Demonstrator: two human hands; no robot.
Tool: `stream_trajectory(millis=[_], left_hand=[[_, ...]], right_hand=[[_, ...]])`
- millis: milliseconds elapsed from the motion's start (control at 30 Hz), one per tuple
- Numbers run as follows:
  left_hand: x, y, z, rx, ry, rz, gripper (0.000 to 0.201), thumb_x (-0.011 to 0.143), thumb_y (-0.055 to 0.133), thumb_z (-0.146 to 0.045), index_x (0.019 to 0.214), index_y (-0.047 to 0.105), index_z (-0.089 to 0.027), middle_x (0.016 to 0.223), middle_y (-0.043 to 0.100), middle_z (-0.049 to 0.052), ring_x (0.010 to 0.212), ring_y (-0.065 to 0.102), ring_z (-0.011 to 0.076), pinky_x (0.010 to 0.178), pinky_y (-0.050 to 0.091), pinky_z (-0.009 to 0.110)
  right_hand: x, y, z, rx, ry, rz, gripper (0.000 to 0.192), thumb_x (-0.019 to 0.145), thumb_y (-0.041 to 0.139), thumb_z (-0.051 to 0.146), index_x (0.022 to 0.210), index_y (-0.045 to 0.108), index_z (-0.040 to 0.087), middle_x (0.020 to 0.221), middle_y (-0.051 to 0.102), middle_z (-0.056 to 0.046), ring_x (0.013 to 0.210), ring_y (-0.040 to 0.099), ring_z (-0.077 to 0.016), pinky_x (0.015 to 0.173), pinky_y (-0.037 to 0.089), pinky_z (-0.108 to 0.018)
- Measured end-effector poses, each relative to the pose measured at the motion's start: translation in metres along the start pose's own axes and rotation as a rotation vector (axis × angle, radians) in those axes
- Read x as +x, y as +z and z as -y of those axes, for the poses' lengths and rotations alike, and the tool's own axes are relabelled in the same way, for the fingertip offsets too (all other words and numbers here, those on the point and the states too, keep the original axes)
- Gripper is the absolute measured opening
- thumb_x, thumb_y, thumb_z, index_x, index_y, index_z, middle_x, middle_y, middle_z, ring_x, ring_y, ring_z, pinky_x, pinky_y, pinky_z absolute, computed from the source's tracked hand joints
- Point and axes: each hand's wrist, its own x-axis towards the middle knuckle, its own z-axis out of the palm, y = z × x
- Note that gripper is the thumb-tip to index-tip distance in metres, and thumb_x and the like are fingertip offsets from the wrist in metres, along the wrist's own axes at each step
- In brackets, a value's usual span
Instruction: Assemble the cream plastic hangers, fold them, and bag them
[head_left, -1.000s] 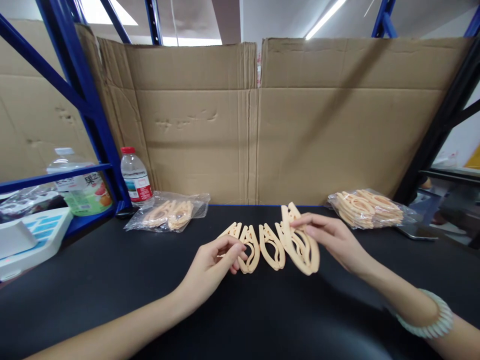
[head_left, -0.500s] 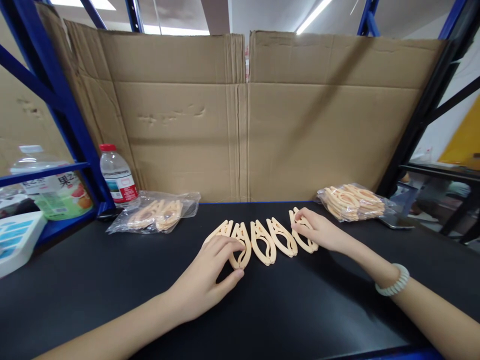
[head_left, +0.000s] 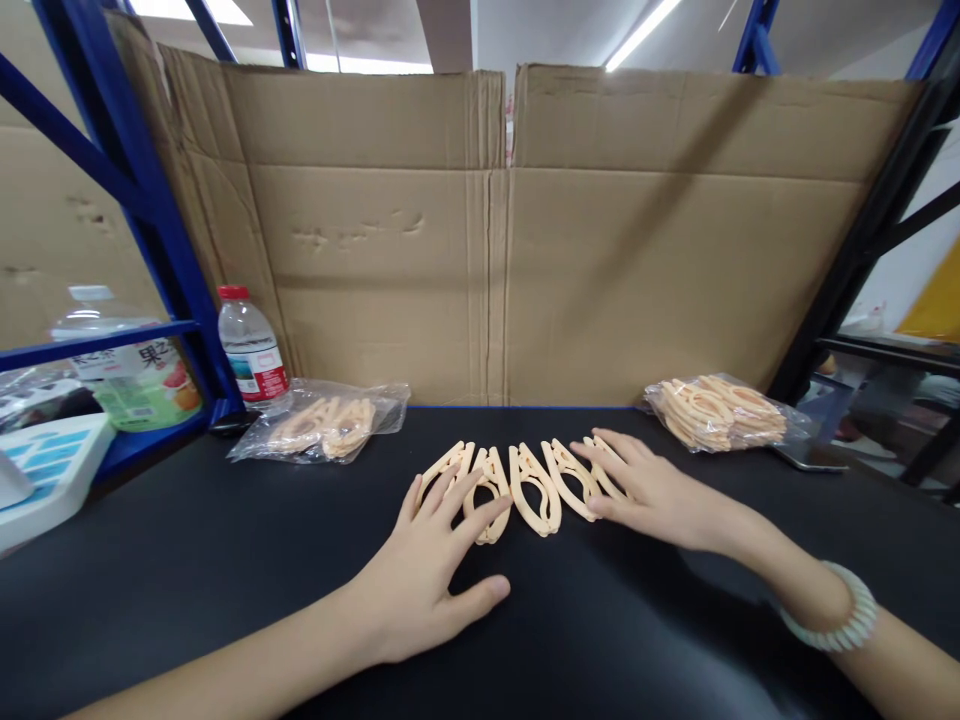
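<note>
Several beige folded hangers lie in a fanned row on the black table, among them a middle hanger (head_left: 534, 490) with no hand over it. My left hand (head_left: 420, 570) is spread flat, its fingertips over the leftmost hanger (head_left: 441, 468) and the hanger beside it (head_left: 491, 500). My right hand (head_left: 660, 490) reaches over the rightmost hanger (head_left: 600, 452) with fingers apart, partly hiding it. The thumb of that hand comes near the lower end of another hanger (head_left: 568, 475). Neither hand grips anything; whether the fingertips touch the hangers, I cannot tell.
A clear bag of beige hangers (head_left: 322, 425) lies at the back left, and a fuller bag (head_left: 716, 410) at the back right. Beside the left bag stands a red-capped bottle (head_left: 251, 345). A cardboard wall (head_left: 375, 250) closes off the back. A white-and-blue tray (head_left: 56, 470) sits far left.
Both hands have opened and spread their fingers; the right one has come off its grip on the rightmost hanger. The view has shifted slightly left.
</note>
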Motion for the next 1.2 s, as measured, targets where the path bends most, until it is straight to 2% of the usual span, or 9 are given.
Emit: stream_trajectory(millis=[67, 133, 200, 433, 700, 800, 1200], left_hand=[[-0.001, 0.002, -0.002, 0.018, 0.021, 0.013, 0.069, 0.085, 0.047, -0.061, 0.146, 0.021, -0.041, 0.157, 0.016, 0.008, 0.141, 0.01, 0.0429, 0.103, 0.014, 0.074], [-0.001, 0.003, -0.004, 0.026, 0.036, 0.018, 0.071, 0.083, 0.046, -0.066, 0.146, 0.02, -0.043, 0.158, 0.011, 0.008, 0.14, 0.009, 0.0445, 0.102, 0.013, 0.074], [-0.001, 0.003, -0.005, 0.029, 0.036, 0.038, 0.072, 0.082, 0.043, -0.069, 0.146, 0.019, -0.044, 0.158, 0.011, 0.008, 0.14, 0.008, 0.0446, 0.102, 0.01, 0.075], [0.011, 0.003, 0.001, 0.028, -0.007, 0.103, 0.074, 0.082, 0.035, -0.074, 0.147, 0.02, -0.039, 0.156, 0.015, 0.013, 0.141, 0.005, 0.0425, 0.105, 0.002, 0.071], [0.068, 0.011, 0.037, 0.063, -0.078, 0.112, 0.071, 0.084, 0.031, -0.073, 0.145, 0.026, -0.038, 0.155, 0.02, 0.014, 0.142, 0.006, 0.0412, 0.104, 0.001, 0.068], [0.081, 0.014, 0.046, 0.067, -0.093, 0.089, 0.07, 0.084, 0.032, -0.073, 0.145, 0.028, -0.038, 0.155, 0.021, 0.013, 0.142, 0.007, 0.0412, 0.105, 0.001, 0.067], [0.083, 0.016, 0.055, 0.016, -0.067, 0.04, 0.07, 0.083, 0.034, -0.074, 0.143, 0.032, -0.037, 0.154, 0.025, 0.011, 0.141, 0.01, 0.0414, 0.106, 0.002, 0.066]], right_hand=[[-0.004, 0.004, 0.02, 0.029, -0.047, 0.112, 0.073, 0.086, 0.036, 0.07, 0.148, 0.018, 0.036, 0.157, 0.009, -0.01, 0.141, 0.006, -0.0409, 0.104, 0.016, -0.068], [-0.007, 0.012, 0.036, 0.051, -0.089, 0.169, 0.074, 0.084, 0.037, 0.073, 0.147, 0.016, 0.041, 0.158, 0.005, -0.006, 0.141, 0.0, -0.0413, 0.104, 0.007, -0.071], [-0.009, 0.019, 0.046, 0.067, -0.1, 0.17, 0.073, 0.084, 0.036, 0.074, 0.147, 0.017, 0.042, 0.158, 0.004, -0.005, 0.141, -0.001, -0.0414, 0.104, 0.004, -0.071], [0.003, 0.032, 0.049, 0.059, -0.062, 0.106, 0.069, 0.086, 0.029, 0.073, 0.147, 0.019, 0.041, 0.158, 0.001, -0.006, 0.14, -0.005, -0.0413, 0.104, 0.009, -0.07], [0.063, 0.036, 0.038, -0.022, 0.031, 0.028, 0.072, 0.087, 0.029, 0.073, 0.147, 0.025, 0.033, 0.157, 0.01, -0.012, 0.14, 0.003, -0.0433, 0.104, 0.013, -0.068], [0.079, 0.039, 0.035, -0.039, 0.053, -0.006, 0.072, 0.087, 0.028, 0.072, 0.147, 0.026, 0.032, 0.156, 0.013, -0.013, 0.14, 0.006, -0.0427, 0.104, 0.014, -0.067], [0.091, 0.051, 0.029, -0.075, 0.053, -0.067, 0.068, 0.088, 0.03, 0.07, 0.146, 0.029, 0.034, 0.155, 0.02, -0.012, 0.14, 0.013, -0.0417, 0.102, 0.021, -0.067]])
